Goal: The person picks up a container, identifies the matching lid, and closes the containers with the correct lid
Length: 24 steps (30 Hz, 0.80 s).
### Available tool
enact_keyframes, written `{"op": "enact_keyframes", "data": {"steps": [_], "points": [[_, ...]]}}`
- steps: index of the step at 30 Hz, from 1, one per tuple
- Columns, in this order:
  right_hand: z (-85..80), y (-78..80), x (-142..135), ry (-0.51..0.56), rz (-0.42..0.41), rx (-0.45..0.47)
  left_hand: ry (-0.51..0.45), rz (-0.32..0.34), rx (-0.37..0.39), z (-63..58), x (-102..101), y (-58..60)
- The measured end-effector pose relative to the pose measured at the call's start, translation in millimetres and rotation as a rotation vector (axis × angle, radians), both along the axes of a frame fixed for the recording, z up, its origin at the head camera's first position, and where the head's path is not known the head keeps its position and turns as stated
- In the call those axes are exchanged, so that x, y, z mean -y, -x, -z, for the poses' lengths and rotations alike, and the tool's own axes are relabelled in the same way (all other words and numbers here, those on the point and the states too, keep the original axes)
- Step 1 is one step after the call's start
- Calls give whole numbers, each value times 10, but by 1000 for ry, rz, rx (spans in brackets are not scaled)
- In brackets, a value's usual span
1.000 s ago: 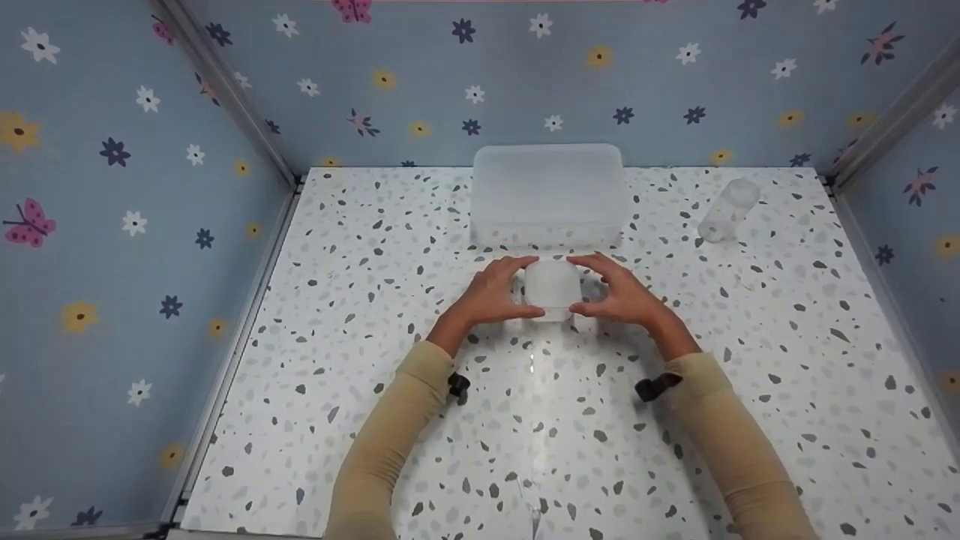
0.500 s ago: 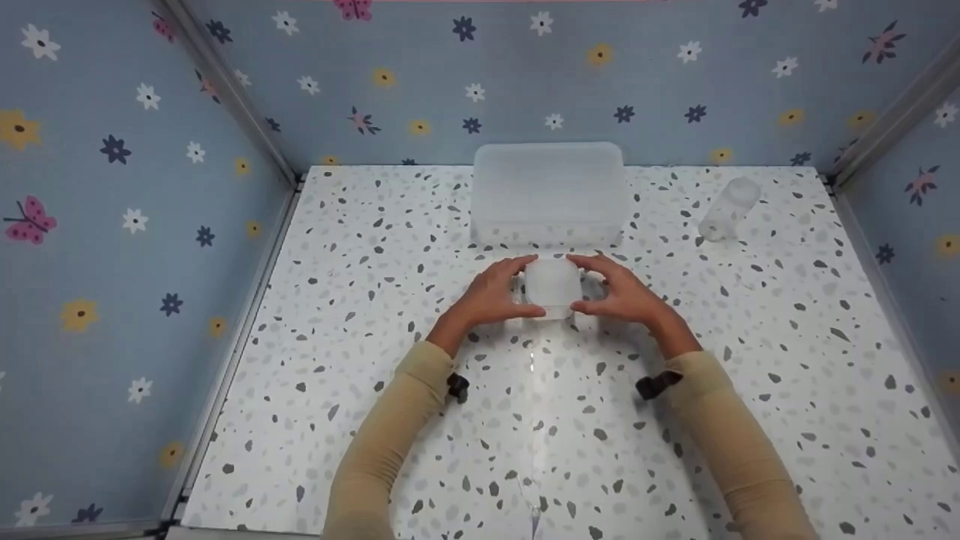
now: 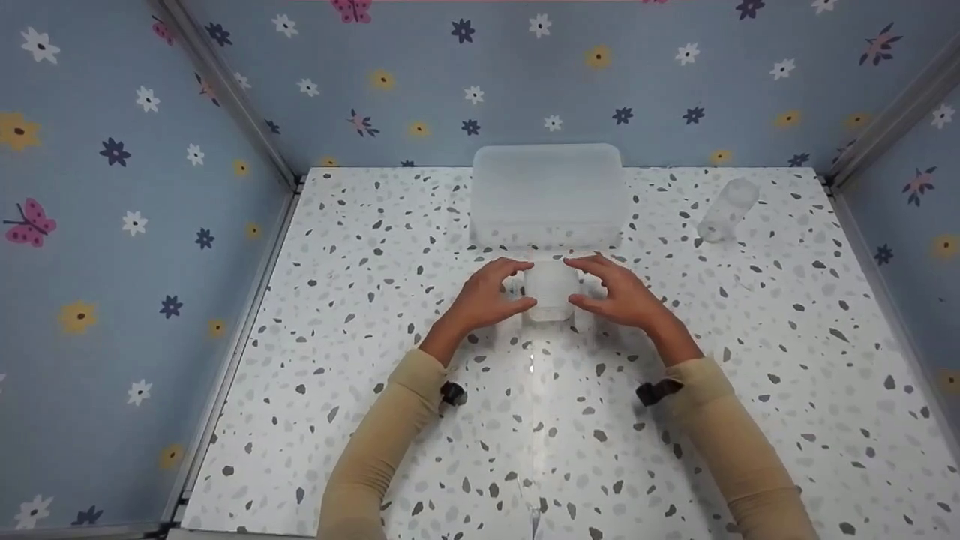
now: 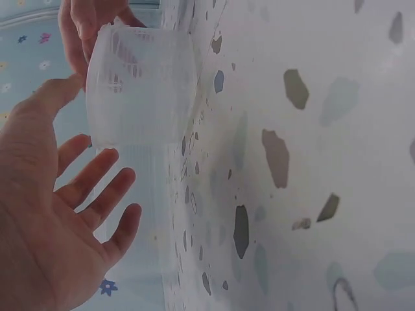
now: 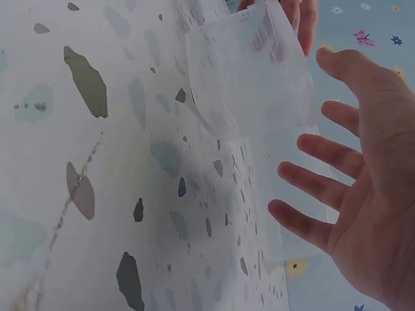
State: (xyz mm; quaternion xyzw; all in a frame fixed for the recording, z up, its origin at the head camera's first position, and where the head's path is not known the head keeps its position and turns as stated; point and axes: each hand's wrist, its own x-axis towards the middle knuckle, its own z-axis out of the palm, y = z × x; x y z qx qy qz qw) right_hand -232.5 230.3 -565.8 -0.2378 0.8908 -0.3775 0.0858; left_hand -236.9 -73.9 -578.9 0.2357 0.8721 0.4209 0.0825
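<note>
A small translucent plastic container [image 3: 551,289] with a frosted lid stands upright on the speckled table, between both hands. To its left, my left hand [image 3: 481,298] has thumb and fingers spread, its fingertips right by the container's side. My right hand [image 3: 621,294] mirrors it on the other side, thumb and fingers spread around the right edge. Fingers of the left hand [image 4: 61,194] are loosely extended in the left wrist view, beside the container [image 4: 142,91]. In the right wrist view a gap shows between the right hand [image 5: 363,162] and the container [image 5: 249,78].
Just behind the small container is a large translucent lidded box [image 3: 547,187], near the back wall. A clear cylindrical bottle or jar [image 3: 729,211] is at the back right of the white speckled table [image 3: 360,300]. Flower-patterned panels [image 3: 112,225] border the table.
My left hand has drawn back slightly to the left, and its fingertips have come away from the container. The right fingertips have shifted slightly. The container stays in about the same place.
</note>
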Motion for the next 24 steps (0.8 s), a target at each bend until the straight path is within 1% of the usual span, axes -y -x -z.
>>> {"op": "enact_keyframes", "data": {"steps": [4,11,14,20,24], "points": [[17,-2,7,-8,-2,16,-15,9,-8,27,-1,5],[40,12,-2,10,19,21,-80,6,21,49,-15,25],[56,16,-2,12,29,34,-84,7,35,49,-23,24],[42,-6,23,22,35,70,-52,16,39,2,-15,19],[28,-15,53,42,35,67,-56,-18,46,-28,-27,46]]}}
